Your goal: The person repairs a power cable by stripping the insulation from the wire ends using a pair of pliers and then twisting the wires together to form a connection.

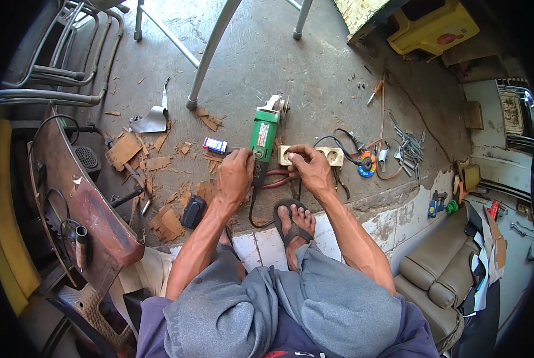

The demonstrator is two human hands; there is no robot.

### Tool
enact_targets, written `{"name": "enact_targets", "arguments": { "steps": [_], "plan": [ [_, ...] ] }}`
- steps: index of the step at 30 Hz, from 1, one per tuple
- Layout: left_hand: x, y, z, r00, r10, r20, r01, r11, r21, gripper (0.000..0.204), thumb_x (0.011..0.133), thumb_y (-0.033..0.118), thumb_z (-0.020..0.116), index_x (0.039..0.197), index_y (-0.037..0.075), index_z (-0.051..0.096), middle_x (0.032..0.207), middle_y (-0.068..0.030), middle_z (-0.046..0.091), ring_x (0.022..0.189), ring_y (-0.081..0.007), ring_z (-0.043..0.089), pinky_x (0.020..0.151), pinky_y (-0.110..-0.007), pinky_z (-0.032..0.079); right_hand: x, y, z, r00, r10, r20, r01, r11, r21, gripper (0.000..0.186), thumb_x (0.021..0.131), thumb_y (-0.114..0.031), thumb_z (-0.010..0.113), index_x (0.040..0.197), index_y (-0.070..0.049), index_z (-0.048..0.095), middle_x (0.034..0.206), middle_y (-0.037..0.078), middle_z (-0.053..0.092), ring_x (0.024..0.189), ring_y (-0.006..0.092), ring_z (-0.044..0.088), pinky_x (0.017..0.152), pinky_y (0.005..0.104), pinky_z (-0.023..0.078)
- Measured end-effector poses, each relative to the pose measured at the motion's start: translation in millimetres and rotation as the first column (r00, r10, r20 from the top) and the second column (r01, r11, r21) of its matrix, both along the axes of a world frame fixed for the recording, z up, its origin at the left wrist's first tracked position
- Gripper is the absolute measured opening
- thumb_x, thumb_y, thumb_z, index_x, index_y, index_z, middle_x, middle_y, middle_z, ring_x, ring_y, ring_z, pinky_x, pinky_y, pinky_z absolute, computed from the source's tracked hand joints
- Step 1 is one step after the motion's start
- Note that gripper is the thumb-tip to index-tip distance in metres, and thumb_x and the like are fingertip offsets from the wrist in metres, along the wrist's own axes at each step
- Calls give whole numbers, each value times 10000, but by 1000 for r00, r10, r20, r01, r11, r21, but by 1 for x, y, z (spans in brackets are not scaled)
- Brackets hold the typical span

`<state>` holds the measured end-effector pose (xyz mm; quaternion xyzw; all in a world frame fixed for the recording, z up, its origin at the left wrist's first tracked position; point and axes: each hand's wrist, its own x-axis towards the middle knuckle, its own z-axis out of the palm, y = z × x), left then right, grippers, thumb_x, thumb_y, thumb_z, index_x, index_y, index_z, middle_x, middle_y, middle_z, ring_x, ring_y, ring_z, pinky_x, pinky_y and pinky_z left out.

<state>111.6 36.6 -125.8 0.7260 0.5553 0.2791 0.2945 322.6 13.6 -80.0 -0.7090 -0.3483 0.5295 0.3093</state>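
Observation:
My left hand (pixel 236 174) is closed, its fingertips pinched beside the rear of a green angle grinder (pixel 263 136) lying on the floor. Whether anything small sits in that pinch is hidden. A short way to the right, my right hand (pixel 310 169) is also closed, thumb against forefinger, over a cream power strip (pixel 335 157); what it holds, if anything, I cannot make out. The grinder's metal head and disc point away from me. Just left of the grinder lies a small blue and white box (pixel 215 145). An orange and blue round disc (pixel 367 164) rests right of the strip.
Brown board scraps (pixel 123 150) and a bent metal sheet (pixel 151 121) litter the left floor. A screwdriver (pixel 375 91) and a heap of metal fasteners (pixel 410 146) lie to the right. Metal chair legs (pixel 210 56) stand ahead; a padded seat (pixel 437 274) is at lower right.

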Motion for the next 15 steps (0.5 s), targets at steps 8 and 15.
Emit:
{"name": "enact_targets", "arguments": {
  "steps": [8, 15],
  "plan": [
    [0, 5, 2, 997, -73, -4, 73, 995, 63, 195, 929, 88, 652, 1118, 88, 696, 944, -148, 681, 835, -365, 669, 731, -449, 530, 0, -5, -5, 1000, 14, -6, -14, 1000, -4, 300, 965, -221, 635, 1180, -18, 680, 886, 72, 713, 720, 127, 688, 592, 275, 536],
    [-1, 12, 5, 992, -123, -39, 125, 991, 48, 152, 921, 75, 658, 1067, 63, 698, 953, -154, 685, 881, -393, 662, 780, -438, 526, 2, -6, -2, 1000, 22, -9, -23, 1000, -11, 290, 961, -211, 634, 1170, -17, 684, 880, 72, 708, 713, 123, 681, 592, 271, 539]
  ]
}}
